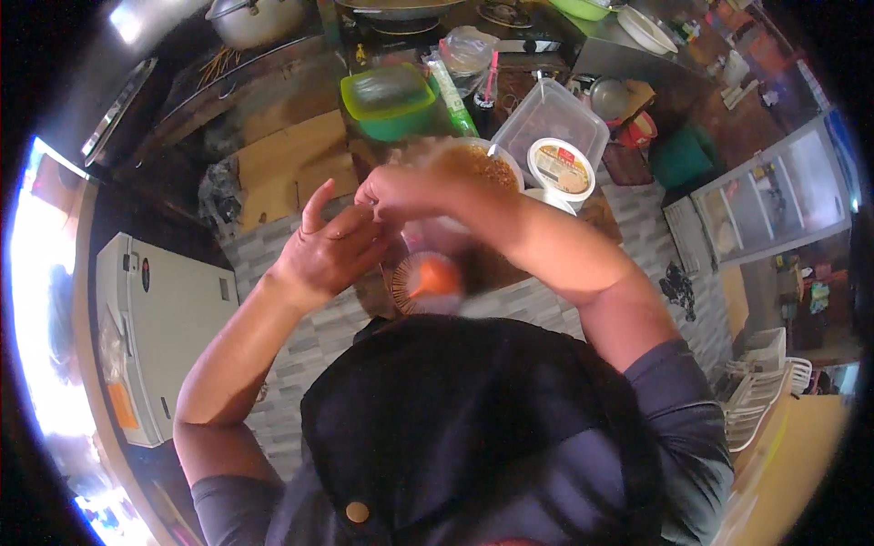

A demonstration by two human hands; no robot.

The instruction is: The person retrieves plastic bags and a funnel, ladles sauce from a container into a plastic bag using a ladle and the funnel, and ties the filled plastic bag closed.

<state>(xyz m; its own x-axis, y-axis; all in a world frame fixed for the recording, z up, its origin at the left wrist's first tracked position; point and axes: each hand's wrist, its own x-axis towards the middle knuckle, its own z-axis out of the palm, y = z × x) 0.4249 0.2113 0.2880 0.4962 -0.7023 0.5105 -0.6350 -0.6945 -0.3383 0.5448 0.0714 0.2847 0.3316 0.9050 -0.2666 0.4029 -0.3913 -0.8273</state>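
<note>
My left hand (334,246) and my right hand (404,194) meet above the near left part of a dark table. The left thumb sticks out to the side, while its other fingers curl towards the right hand. A small pale spot shows where the fingertips meet, but whether anything is held there is hidden. Just beyond my right wrist is a clear round bowl (502,167) of brown crumbly food, partly covered by the forearm. Below the hands lies a blurred orange object (435,274) against a brown fluted round thing (404,281).
A round labelled tub (561,170) stands by a clear plastic box (546,112) at right. Farther back are a green container (389,109), a green-and-white packet (452,99) and a dark bottle (483,102) with a pink straw. A stove (539,48) lies beyond.
</note>
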